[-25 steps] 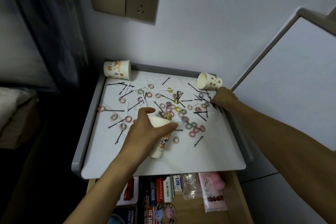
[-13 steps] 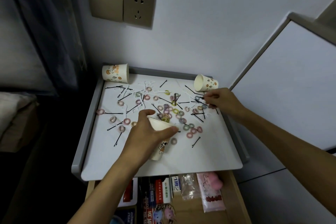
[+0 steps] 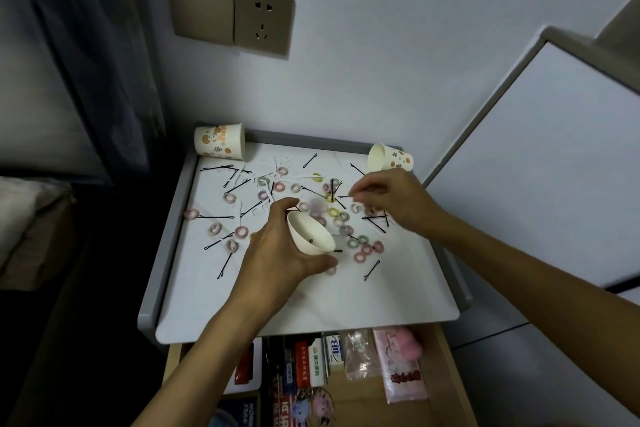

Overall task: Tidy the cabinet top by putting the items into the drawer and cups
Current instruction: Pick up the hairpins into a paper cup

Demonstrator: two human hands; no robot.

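My left hand [image 3: 277, 256] grips cup [image 3: 311, 234], tilted, one pin [image 3: 310, 241] inside. Right hand [image 3: 394, 204] just behind cup, fingertips pinched, on what I can't tell. Barely begun: rings [image 3: 360, 256], pins [image 3: 227, 265] litter cabinet top [image 3: 363, 302] around cup.

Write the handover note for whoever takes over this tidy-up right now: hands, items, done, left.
Left hand holds a paper cup tilted above the cabinet top; one dark pin shows inside.
Right hand hovers over the pile, fingertips drawn together; whether they hold anything is too blurred to tell.
Black hairpins and coloured hair ties lie scattered across the top. The back-left cup and back-right cup lie on their sides.
The drawer below is open, with packets and boxes in it.
Done: hardly anything. Left: nearly all pins and ties.
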